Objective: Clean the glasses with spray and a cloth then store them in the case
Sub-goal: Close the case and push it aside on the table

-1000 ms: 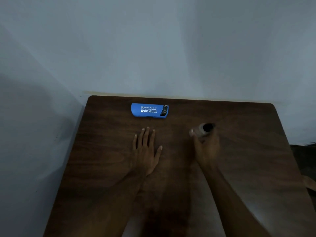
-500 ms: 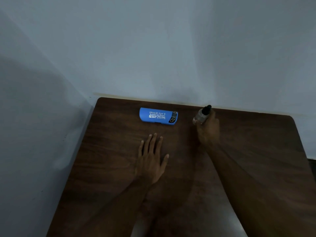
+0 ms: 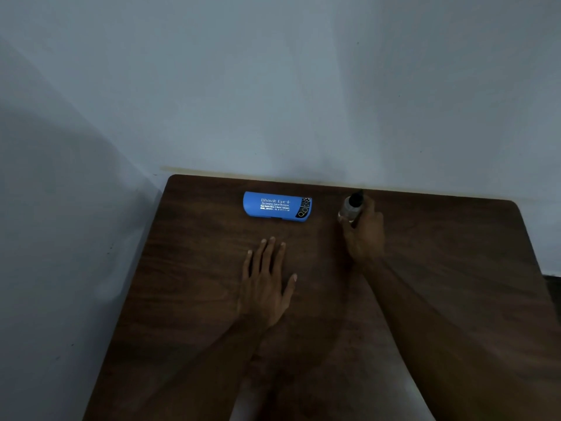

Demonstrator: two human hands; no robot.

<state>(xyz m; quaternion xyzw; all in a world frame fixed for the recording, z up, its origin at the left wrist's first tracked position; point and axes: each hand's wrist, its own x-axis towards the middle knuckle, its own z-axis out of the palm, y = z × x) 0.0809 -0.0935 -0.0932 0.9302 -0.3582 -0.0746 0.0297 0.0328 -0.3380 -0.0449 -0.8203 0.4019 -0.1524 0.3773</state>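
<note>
The right hand (image 3: 364,235) grips the small spray bottle (image 3: 350,208) at the far edge of the dark tabletop (image 3: 188,299), just right of the closed blue case (image 3: 277,206), while the left hand (image 3: 265,287) lies flat, fingers straight, nearer than the case.

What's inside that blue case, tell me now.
Nothing inside can be seen: the blue case lies closed on the table, its printed lid covering any contents. Beside it, apart, the right hand grips the spray bottle.

One closed blue plastic glasses case (image 3: 277,206); one small clear spray bottle with black cap (image 3: 350,208); one dark wooden table (image 3: 188,268); two bare hands, left (image 3: 265,287) and right (image 3: 364,235).
</note>
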